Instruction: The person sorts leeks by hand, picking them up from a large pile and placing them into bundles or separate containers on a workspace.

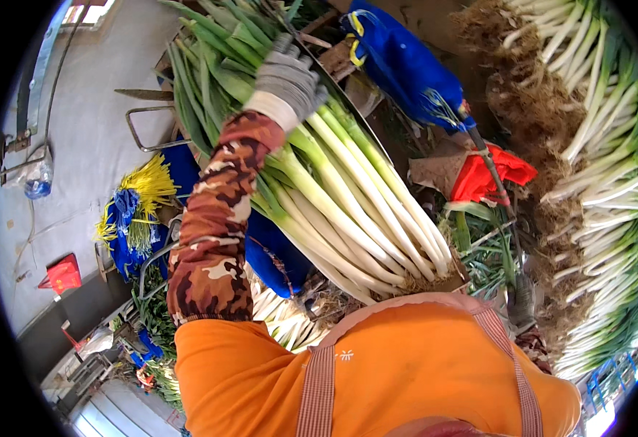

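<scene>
Head view: left hand point(290, 79) on smooth tubular leeks point(359, 193), right hand point(523, 300) apart; grips unclear.

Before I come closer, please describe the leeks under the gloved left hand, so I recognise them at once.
Start from the orange clothing at the bottom. Just above it, the bundle of leeks lies diagonally, white stems toward the clothing, green leaves toward upper left. Unlike the long heap of leeks at right, this bundle has the grey-gloved left hand on it.

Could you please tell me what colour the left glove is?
The left glove is grey, its cuff whitish; the head view shows it.
</scene>
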`<action>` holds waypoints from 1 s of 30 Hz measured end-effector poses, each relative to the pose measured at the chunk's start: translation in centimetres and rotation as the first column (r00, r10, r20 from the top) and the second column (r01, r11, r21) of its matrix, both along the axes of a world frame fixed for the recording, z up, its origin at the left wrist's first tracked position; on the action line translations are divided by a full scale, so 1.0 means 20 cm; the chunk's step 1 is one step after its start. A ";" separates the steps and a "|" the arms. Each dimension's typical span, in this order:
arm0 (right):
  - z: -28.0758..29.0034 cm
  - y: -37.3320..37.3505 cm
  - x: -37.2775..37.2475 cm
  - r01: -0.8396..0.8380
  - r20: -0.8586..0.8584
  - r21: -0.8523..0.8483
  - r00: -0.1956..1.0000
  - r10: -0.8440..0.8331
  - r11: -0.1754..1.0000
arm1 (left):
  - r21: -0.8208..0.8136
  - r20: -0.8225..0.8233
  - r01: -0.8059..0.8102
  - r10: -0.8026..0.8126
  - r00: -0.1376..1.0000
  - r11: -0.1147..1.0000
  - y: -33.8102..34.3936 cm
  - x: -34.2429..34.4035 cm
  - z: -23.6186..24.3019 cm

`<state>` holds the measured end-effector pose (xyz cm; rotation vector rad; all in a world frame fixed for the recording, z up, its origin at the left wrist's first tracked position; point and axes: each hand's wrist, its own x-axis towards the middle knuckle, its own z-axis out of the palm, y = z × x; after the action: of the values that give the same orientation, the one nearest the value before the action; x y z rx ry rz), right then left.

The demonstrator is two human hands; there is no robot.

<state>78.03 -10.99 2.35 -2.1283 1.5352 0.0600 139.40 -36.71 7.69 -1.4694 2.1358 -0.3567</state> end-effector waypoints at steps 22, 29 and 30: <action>-0.37 -0.48 1.12 -0.429 0.528 0.339 0.823 0.208 0.837 | 0.841 -0.491 -0.327 0.356 -0.795 0.431 1.30 -1.36 -0.33; -0.42 -0.52 0.93 -0.559 0.747 0.654 0.587 -0.314 0.510 | 0.854 -0.477 -0.455 0.730 -0.489 0.254 1.56 -1.63 -0.65; -0.42 -0.51 0.92 -0.566 0.766 0.626 0.575 -0.288 0.536 | 0.827 -0.481 -0.501 0.782 -0.396 0.255 1.51 -1.66 -0.58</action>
<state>96.44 -21.15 -6.04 -1.1315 0.4831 -0.0991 106.24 -6.59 -3.86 -2.8699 0.9424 1.7611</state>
